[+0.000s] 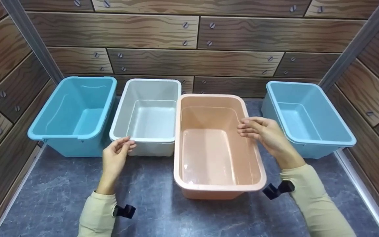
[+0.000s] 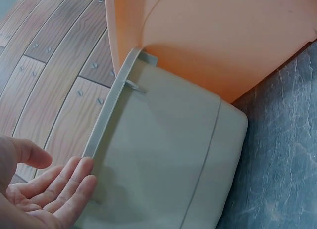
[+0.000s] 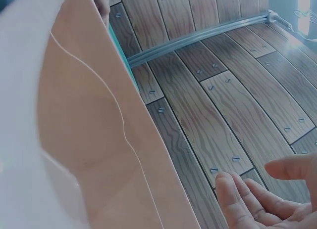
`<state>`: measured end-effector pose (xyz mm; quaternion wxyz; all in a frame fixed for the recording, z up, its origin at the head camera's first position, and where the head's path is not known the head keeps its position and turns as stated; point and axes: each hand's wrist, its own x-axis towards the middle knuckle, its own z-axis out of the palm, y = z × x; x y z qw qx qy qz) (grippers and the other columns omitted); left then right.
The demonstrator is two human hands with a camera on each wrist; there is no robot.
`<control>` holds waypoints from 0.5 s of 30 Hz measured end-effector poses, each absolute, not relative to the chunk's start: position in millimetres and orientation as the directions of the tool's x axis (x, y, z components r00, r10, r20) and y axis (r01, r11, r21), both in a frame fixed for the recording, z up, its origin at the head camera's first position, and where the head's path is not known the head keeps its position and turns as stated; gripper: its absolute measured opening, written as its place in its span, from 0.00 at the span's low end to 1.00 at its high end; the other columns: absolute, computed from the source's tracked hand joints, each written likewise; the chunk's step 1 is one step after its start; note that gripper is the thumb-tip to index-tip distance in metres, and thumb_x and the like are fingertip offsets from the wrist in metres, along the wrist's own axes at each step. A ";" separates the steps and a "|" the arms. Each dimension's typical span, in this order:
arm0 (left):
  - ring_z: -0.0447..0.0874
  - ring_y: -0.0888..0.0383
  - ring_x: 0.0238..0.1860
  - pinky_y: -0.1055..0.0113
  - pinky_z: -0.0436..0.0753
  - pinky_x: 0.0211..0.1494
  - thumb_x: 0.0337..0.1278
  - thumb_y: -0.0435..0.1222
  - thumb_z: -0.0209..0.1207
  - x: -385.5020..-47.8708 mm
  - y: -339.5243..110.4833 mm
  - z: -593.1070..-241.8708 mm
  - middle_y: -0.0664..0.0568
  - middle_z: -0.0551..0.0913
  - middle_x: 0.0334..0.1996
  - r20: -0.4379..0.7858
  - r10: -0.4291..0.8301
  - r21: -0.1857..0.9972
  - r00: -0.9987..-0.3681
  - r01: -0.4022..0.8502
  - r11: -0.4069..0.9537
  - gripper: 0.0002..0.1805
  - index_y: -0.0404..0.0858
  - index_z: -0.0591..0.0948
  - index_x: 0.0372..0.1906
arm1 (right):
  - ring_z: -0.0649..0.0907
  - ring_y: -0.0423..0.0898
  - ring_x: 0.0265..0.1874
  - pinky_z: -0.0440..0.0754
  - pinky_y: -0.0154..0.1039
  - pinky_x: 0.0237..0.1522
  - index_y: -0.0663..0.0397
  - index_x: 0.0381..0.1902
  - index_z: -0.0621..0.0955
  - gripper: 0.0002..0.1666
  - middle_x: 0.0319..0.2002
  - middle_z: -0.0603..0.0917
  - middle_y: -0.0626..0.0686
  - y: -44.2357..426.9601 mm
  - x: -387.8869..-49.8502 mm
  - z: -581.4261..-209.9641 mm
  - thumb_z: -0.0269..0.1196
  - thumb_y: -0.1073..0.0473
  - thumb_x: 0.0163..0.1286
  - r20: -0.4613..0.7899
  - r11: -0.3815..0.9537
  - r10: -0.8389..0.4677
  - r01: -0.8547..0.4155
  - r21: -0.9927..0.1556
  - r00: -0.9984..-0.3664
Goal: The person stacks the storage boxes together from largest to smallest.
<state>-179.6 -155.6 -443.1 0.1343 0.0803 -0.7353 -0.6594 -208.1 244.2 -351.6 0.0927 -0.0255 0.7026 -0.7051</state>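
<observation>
My left hand [image 1: 116, 156] is at the near left corner of a pale grey bin [image 1: 151, 148]. In the left wrist view, its loosely bent fingers [image 2: 74, 182] are close to the rim, thumb apart; contact is hard to tell. A peach-coloured bin [image 1: 209, 187] stands upright just to the right, nearer to me. My right hand [image 1: 266, 135] hovers over the right rim of that bin. The right wrist view shows the thumb and fingers [image 3: 230, 194] spread apart, with nothing between them. Both bins have no visible contents.
At the far left stands a turquoise bin [image 1: 72, 136], and a light blue bin [image 1: 321, 143] stands at the right. Wood-patterned walls [image 1: 163, 62] with metal corner posts enclose the dark marbled table [image 1: 150, 210] on three sides.
</observation>
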 end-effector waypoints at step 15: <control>0.84 0.75 0.29 0.81 0.84 0.39 0.64 0.25 0.49 -179.1 -166.0 -447.3 0.44 0.89 0.35 0.069 -0.375 0.995 -0.924 0.035 0.096 0.15 0.20 0.77 0.52 | 0.87 0.38 0.31 0.87 0.29 0.41 0.58 0.40 0.79 0.06 0.28 0.87 0.44 223.0 -213.1 -346.9 0.57 0.62 0.71 -0.099 0.038 -0.196 0.093 -0.995 -0.976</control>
